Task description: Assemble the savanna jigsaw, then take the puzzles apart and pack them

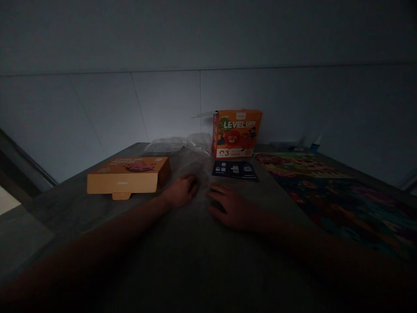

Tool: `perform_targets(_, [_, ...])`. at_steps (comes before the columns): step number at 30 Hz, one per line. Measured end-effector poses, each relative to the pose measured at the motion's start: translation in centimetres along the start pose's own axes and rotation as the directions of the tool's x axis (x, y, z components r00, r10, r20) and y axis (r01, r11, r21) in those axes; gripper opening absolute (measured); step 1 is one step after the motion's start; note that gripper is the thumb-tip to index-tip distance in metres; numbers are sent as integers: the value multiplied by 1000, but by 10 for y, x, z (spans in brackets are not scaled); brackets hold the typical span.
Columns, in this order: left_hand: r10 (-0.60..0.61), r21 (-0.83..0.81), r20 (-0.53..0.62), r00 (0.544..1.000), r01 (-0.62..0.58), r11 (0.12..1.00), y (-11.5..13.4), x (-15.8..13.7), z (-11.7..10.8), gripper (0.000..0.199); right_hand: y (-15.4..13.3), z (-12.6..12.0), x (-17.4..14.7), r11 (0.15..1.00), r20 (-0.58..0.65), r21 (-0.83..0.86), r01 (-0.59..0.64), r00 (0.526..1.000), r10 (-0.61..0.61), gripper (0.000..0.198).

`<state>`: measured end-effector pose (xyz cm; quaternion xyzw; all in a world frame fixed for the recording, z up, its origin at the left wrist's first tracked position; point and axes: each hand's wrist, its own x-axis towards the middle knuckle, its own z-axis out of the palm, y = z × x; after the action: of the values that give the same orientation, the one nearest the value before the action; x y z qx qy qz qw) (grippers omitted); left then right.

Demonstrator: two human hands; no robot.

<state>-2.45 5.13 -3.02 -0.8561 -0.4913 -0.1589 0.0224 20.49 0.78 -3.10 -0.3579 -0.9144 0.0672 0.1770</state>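
Clear plastic (199, 141) lies crumpled on the table (192, 234), beside the upright orange box (237, 135). Near it the left hand (181, 190) curls, whether gripping any cannot be told; the right hand (233, 208) holds thumb and fingers parted.

Two bare forearms reach in from the near corners and slant toward each other, into the middle of the scene. The left forearm (107, 234) runs from the near left corner toward the far right, ending in the left hand (180, 191), back upward, its fingers (193, 179) bent and curling down. The right forearm (302, 239) comes from the near right, and the right hand (236, 210) points left, slightly nearer than the other. Its fingers (219, 190) bend gently, with a dark gap between them and the thumb (215, 214). The hands are apart, close together; dimness blurs the finger detail.
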Motion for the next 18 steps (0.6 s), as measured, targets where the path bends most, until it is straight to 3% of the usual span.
perform_targets(7, [-191, 44, 1, 982, 191, 981, -18, 67, 35, 62, -10, 3, 6, 999, -61, -46, -20, 998, 17, 41])
perform_targets(14, [-357, 67, -46, 933, 359, 931, -29, 152, 58, 74, -9, 0, 6, 997, -40, -79, -9, 999, 6, 40])
perform_targets(18, [-361, 54, 63, 930, 358, 932, -45, 179, 65, 68, -15, -2, 7, 994, -41, -113, -2, 999, -3, 36])
